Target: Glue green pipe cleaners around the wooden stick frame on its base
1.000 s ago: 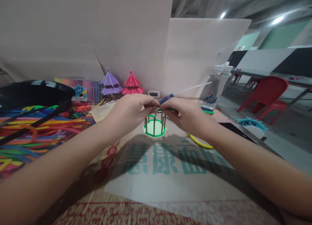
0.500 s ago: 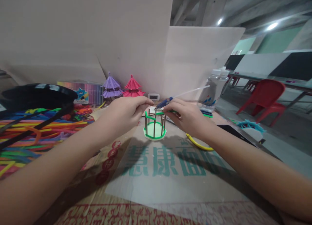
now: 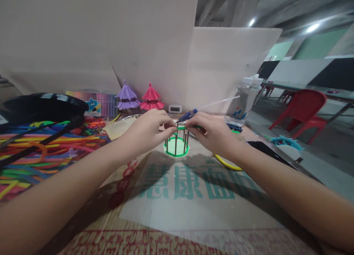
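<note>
A small round frame of brown posts (image 3: 176, 146) stands upright on a pale base edged with a green pipe cleaner (image 3: 177, 156). Across its top runs another green pipe cleaner (image 3: 181, 128), bent to follow the posts. My left hand (image 3: 153, 128) pinches it at the left side of the frame, thumb and forefinger together. From the right, my right hand (image 3: 208, 129) pinches the same strip, with more green showing under its fingers. Just behind the fingertips lies a blue glue gun (image 3: 188, 115) with a long clear stick. Fingers partly hide the frame's upper rim.
Many coloured pipe cleaners (image 3: 55, 148) and a black round item (image 3: 45, 107) lie left. Purple (image 3: 127, 96) and red (image 3: 151, 96) pagoda models stand behind, near a small digital display (image 3: 175, 108). A clear bottle (image 3: 242, 102) and yellow pipe cleaner (image 3: 228, 164) are right.
My left hand has come down and right, and its fingers have closed on the green strip at the frame's top left. My right hand has stayed nearly in place.
</note>
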Available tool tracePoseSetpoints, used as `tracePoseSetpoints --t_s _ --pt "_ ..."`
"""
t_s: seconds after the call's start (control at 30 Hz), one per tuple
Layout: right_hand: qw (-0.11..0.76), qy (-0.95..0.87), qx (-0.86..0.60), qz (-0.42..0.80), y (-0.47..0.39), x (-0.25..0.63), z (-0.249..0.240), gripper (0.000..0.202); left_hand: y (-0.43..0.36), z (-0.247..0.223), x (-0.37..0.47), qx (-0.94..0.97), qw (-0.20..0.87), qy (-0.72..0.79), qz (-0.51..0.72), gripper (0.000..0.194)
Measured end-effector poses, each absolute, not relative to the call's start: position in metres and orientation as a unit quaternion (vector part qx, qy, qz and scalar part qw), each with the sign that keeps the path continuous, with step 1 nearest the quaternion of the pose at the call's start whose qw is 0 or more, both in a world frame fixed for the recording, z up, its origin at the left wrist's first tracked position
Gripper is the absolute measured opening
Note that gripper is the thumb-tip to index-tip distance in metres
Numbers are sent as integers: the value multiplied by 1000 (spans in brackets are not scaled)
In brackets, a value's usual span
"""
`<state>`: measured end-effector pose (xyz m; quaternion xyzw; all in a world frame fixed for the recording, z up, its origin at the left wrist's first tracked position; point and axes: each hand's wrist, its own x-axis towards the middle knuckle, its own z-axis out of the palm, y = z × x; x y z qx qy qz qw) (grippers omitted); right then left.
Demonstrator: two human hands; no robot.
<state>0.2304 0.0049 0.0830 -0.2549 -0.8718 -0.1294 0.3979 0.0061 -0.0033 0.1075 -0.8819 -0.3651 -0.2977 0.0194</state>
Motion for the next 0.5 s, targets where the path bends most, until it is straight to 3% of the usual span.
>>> tracePoseSetpoints --t_s 0.13,0.3,0.4,0.5 --pt "398 -867 -272 -126 6 233 85 9 -6 114 4 -873 -1 -389 -293 20" --pt "392 -866 -284 -122 8 236 85 9 -7 123 -4 -859 -17 -432 -274 37" --pt "393 -867 -285 -118 7 235 85 8 -8 123 -8 -875 -49 -391 -280 24" --pt "396 -867 -278 -116 5 233 85 9 -7 120 -7 -881 -40 -364 -300 28"
